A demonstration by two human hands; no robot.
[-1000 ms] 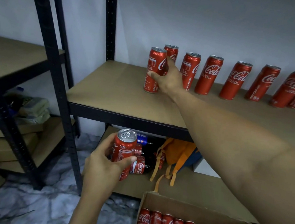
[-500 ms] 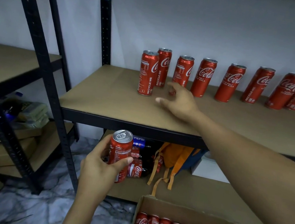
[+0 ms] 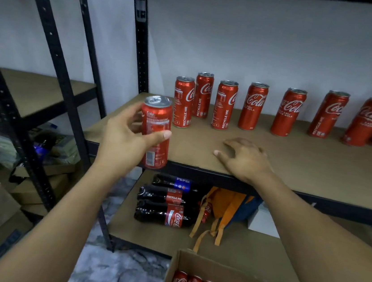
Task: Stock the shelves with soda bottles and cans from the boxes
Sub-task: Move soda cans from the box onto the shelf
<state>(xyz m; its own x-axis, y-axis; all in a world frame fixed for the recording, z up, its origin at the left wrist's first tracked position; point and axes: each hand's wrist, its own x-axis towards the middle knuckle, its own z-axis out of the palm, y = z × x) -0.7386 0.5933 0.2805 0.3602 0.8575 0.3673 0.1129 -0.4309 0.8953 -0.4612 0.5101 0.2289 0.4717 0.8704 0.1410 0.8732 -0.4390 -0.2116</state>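
Gripping a red can [image 3: 155, 132] upright in the left hand [image 3: 122, 137], thumb across its front, at the front edge of the shelf [image 3: 294, 163]. Resting the right hand [image 3: 246, 158] flat on that shelf, fingers relaxed, holding nothing. Behind: row of cans [image 3: 253, 105] standing along the wall. Below right: open box [image 3: 218, 268] of cans.

The left hand [image 3: 123, 139] and right hand [image 3: 247, 161] are bare, each thumb showing a short, trimmed nail. Behind the hands, the left forearm [image 3: 65, 215] and the right forearm [image 3: 320, 239] are bare too, uncovered as far back as the view reaches.
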